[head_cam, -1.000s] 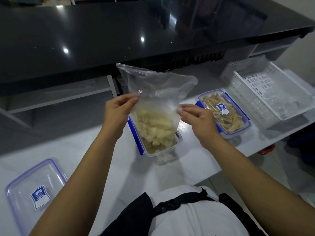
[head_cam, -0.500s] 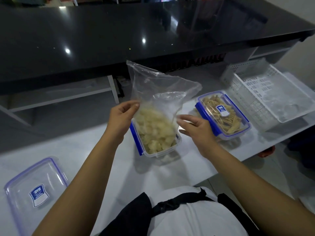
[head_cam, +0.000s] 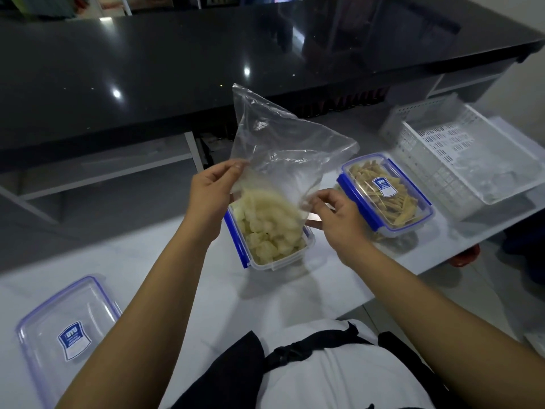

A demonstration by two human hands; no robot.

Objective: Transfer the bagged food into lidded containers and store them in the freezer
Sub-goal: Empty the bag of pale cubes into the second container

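A clear plastic bag (head_cam: 283, 149) is held upended over an open container (head_cam: 275, 242) on the white bench (head_cam: 188, 290). The bag's left edge is pinched between the thumb and curled fingers of the left hand (head_cam: 211, 199); its lower right edge is pinched by the fingertips of the right hand (head_cam: 336, 215), the remaining fingers loosely curled. Pale food chunks (head_cam: 267, 228) are seen in the bag's mouth and in the container beneath. Just to the right, a lidded container (head_cam: 386, 193) of yellowish strips is set beside a white slotted basket (head_cam: 460, 160). A loose lid (head_cam: 65, 338) lies at the bench's near left.
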